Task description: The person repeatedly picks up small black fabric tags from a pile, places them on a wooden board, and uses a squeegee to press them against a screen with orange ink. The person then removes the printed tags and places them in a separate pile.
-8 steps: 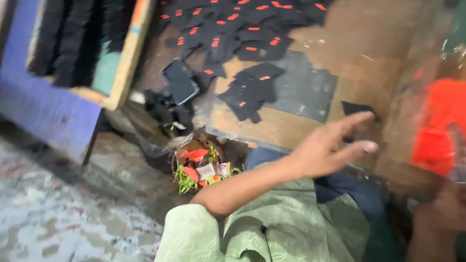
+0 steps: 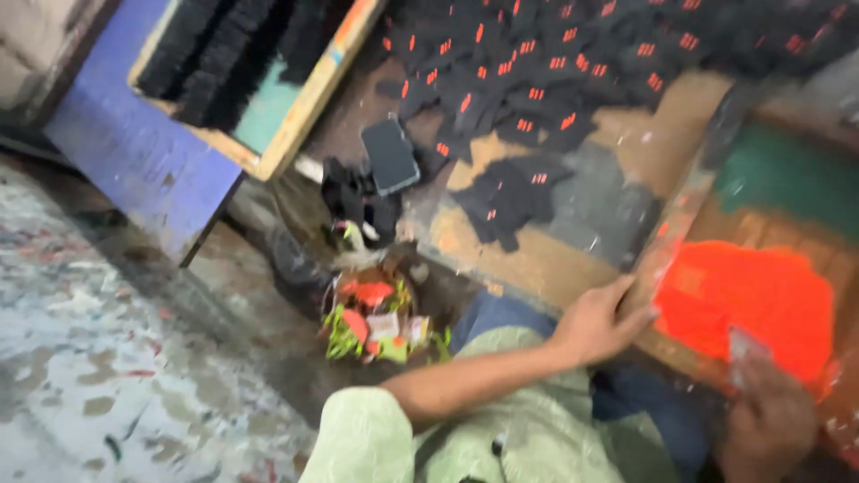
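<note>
- The screen frame [image 2: 693, 192] – a wooden frame with orange ink [image 2: 747, 300] spread across its mesh – lies just right of the left hand [image 2: 598, 322], its near edge under the fingers.
- The left hand is partly open, fingers curled over the frame's lower left rail, touching it; the thumb lies along the wood.
- The right hand [image 2: 769, 420] sits low and to the right, beneath the orange patch. It is closed round a small flat tool [image 2: 743, 344] that stands up into the ink – too blurred to tell what kind.
- Up and left of the left hand, on the tabletop [image 2: 537, 259], lies a small heap of black cloth pieces [image 2: 510, 201] with orange marks; a far larger spread [image 2: 582, 45] lies beyond it.
- A phone [image 2: 390, 155] rests further left, beside the heap.
- Below the left forearm, on the floor [image 2: 107, 358], sits a bunch of red and green wrappers [image 2: 376, 317].
</note>
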